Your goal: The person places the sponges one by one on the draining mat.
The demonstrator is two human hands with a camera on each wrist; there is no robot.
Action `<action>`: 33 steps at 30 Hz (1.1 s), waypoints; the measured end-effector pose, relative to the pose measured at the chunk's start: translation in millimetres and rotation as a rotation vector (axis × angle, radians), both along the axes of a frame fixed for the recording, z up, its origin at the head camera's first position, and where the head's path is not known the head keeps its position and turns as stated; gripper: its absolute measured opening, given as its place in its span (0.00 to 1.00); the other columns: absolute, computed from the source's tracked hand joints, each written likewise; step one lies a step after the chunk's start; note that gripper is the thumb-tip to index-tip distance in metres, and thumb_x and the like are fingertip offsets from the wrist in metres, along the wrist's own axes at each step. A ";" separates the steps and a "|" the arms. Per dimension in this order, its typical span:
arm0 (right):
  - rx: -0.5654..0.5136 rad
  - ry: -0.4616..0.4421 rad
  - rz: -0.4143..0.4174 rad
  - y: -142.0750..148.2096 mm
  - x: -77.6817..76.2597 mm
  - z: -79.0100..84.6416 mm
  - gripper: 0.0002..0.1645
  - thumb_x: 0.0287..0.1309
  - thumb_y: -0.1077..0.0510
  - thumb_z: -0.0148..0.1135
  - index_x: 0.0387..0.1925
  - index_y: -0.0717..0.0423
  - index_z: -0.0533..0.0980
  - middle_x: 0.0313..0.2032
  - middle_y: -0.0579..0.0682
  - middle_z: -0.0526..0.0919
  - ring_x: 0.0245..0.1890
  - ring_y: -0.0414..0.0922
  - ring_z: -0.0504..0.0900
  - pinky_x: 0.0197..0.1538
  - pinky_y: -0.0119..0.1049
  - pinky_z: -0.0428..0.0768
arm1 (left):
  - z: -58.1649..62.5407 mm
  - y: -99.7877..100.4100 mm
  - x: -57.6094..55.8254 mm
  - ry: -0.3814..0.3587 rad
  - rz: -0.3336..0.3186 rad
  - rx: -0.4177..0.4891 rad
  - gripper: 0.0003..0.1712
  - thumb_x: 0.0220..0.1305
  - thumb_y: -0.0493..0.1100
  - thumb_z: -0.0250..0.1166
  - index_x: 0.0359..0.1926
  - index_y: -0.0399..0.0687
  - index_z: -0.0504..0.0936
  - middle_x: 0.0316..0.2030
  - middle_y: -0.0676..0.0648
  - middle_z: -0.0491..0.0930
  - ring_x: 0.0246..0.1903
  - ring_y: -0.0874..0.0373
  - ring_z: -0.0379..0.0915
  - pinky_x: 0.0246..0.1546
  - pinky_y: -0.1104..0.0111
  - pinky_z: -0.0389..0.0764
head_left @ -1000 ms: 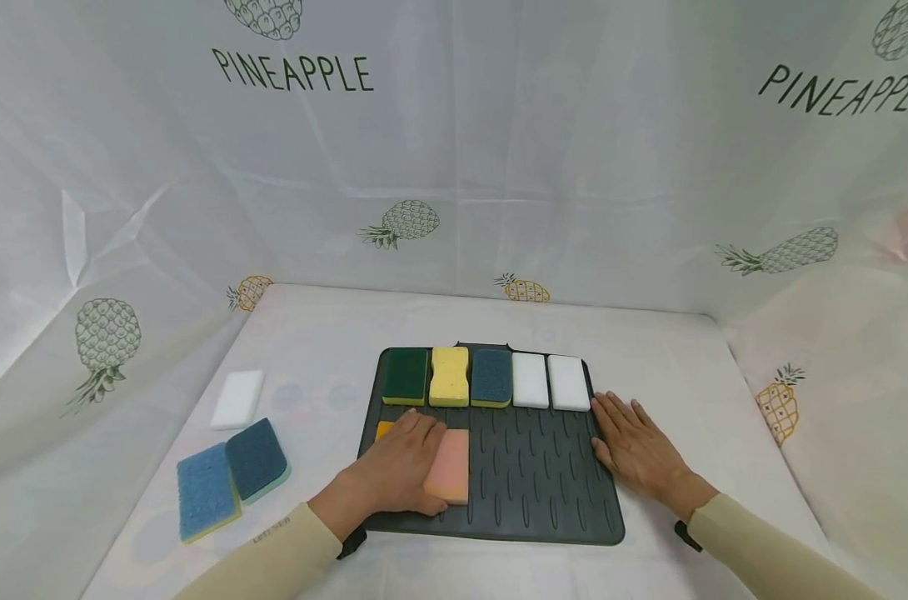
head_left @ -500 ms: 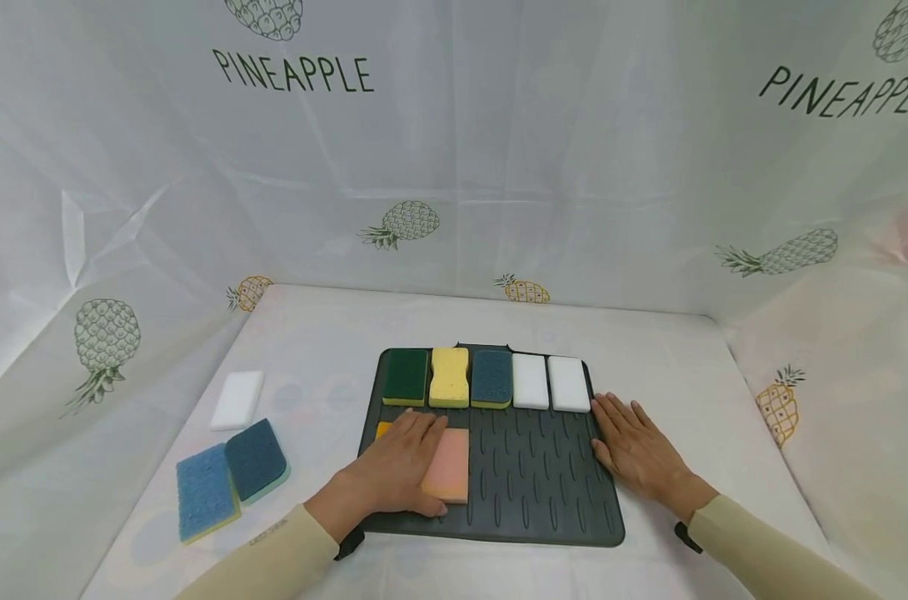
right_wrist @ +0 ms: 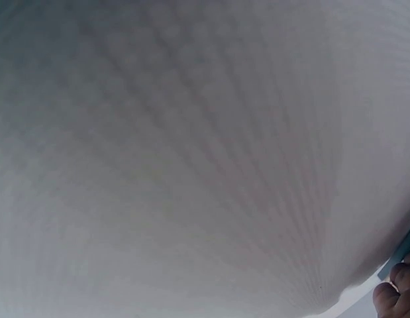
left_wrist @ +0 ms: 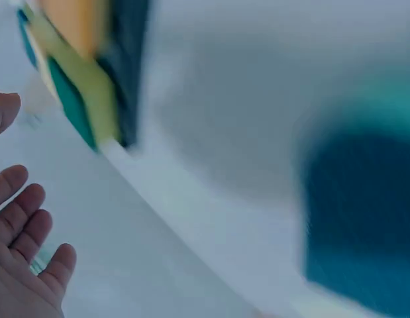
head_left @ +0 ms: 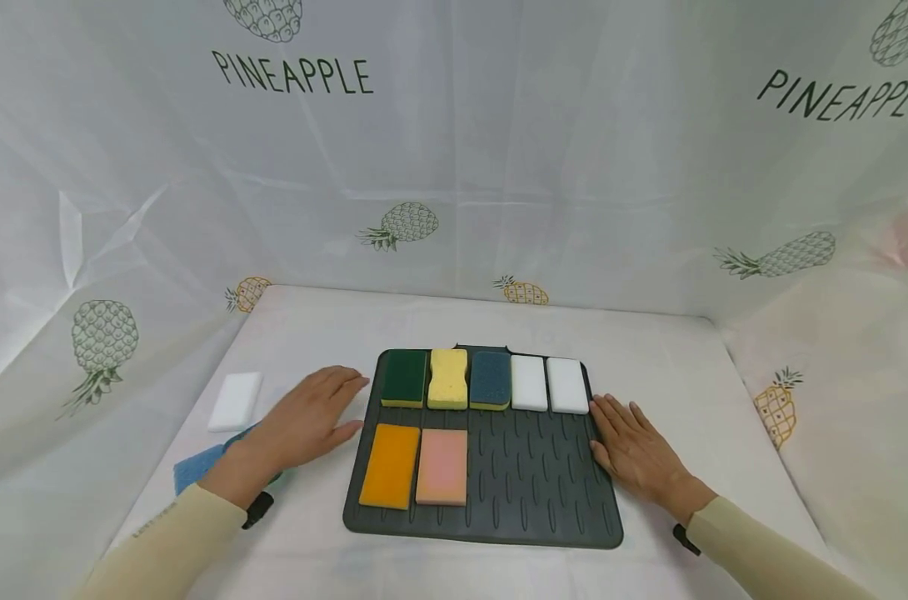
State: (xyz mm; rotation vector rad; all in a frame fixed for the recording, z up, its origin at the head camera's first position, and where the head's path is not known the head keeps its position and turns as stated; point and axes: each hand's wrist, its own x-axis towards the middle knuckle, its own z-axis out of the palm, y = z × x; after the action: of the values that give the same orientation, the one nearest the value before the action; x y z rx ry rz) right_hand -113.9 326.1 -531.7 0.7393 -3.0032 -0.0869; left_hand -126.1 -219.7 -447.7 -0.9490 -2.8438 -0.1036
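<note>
My left hand (head_left: pixel 300 421) hovers with loose, extended fingers just left of the dark ribbed mat (head_left: pixel 536 487) and holds nothing. In the left wrist view, its fingers (left_wrist: pixel 32 228) are spread apart. On the mat's front row lie an orange sponge (head_left: pixel 390 467) and a pink sponge (head_left: pixel 442 468), side by side. Behind them run a dark green sponge (head_left: pixel 404 377), a yellow sponge (head_left: pixel 448 379), a dark blue sponge (head_left: pixel 490 379) and two white sponges (head_left: pixel 547 384). My right hand (head_left: pixel 637 446) rests flat against the mat's right edge.
To the left, a white sponge (head_left: pixel 235 401) lies on the white table (head_left: pixel 311 533). A light blue sponge (head_left: pixel 193 473) is partly covered by my left forearm. A dark blue sponge (left_wrist: pixel 363 218) beside it shows blurred in the left wrist view. A patterned curtain (head_left: pixel 574 167) hangs behind.
My left hand has let go of the pink sponge and moved left off the mat, uncovering the orange sponge. My right hand stays at the mat's edge.
</note>
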 end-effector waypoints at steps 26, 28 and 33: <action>-0.016 0.037 0.008 -3.0 0.2 -2.1 0.41 0.76 0.46 0.55 0.77 0.69 0.63 0.77 0.64 0.66 0.78 0.63 0.64 0.78 0.62 0.60 | -7.9 -178.3 -13.5 -0.097 0.276 -0.233 0.49 0.62 0.56 0.76 0.68 0.24 0.69 0.66 0.24 0.71 0.66 0.26 0.65 0.67 0.33 0.68; -0.015 0.040 0.009 -2.8 0.0 -2.1 0.41 0.76 0.46 0.55 0.77 0.69 0.63 0.77 0.64 0.66 0.78 0.62 0.64 0.78 0.62 0.61 | -11.2 -179.2 -13.1 -0.096 0.283 -0.222 0.51 0.61 0.57 0.77 0.69 0.23 0.68 0.67 0.24 0.70 0.66 0.26 0.64 0.67 0.32 0.67; 0.006 0.016 -0.003 -1.6 0.3 -0.4 0.41 0.77 0.46 0.53 0.78 0.69 0.61 0.78 0.64 0.64 0.79 0.62 0.62 0.80 0.61 0.58 | -15.5 -178.9 -13.5 -0.087 0.284 -0.195 0.55 0.60 0.58 0.78 0.71 0.23 0.65 0.69 0.24 0.67 0.68 0.26 0.62 0.68 0.32 0.66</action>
State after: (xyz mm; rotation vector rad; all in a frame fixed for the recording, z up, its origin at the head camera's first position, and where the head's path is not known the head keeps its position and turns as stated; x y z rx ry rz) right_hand -113.6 324.5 -532.1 0.7307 -2.9907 -0.1017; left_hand -139.6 -398.6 -463.3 -0.5720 -3.0781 0.1702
